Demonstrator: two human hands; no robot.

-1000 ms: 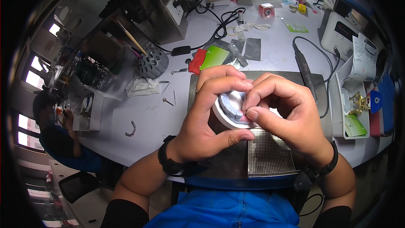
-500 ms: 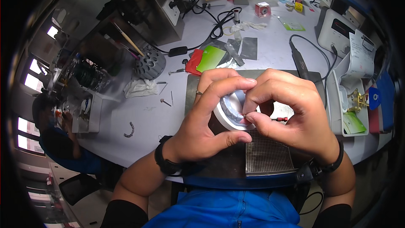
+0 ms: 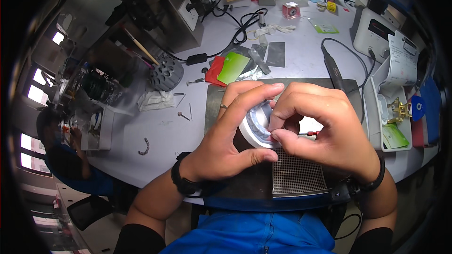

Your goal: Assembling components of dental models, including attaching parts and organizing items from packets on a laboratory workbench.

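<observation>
A dental model [image 3: 254, 127], grey-blue teeth on a white base, is tilted over the dark mat. My left hand [image 3: 235, 131] wraps round its outer side, fingers over the top and thumb under the lower rim. With thumb and forefinger pinched together, my right hand [image 3: 320, 117] touches the right end of the tooth row. Anything small between those fingertips is hidden. Through the gap in my right hand shows a thin tool with a red end [image 3: 310, 133]; I cannot tell whether it is held or lies behind.
A perforated metal grid [image 3: 299, 178] lies below my hands. A corded handpiece [image 3: 334, 70] rests behind, near a white control box [image 3: 374, 35]. At right stands a white tray [image 3: 374, 113]; at left, a grey tool holder [image 3: 165, 73] and a curved metal dental piece [image 3: 144, 146]. Another person sits far left.
My right hand has shifted slightly left and down along the model, its pinch still at the teeth. The left hand keeps its hold, and the model sits slightly lower.
</observation>
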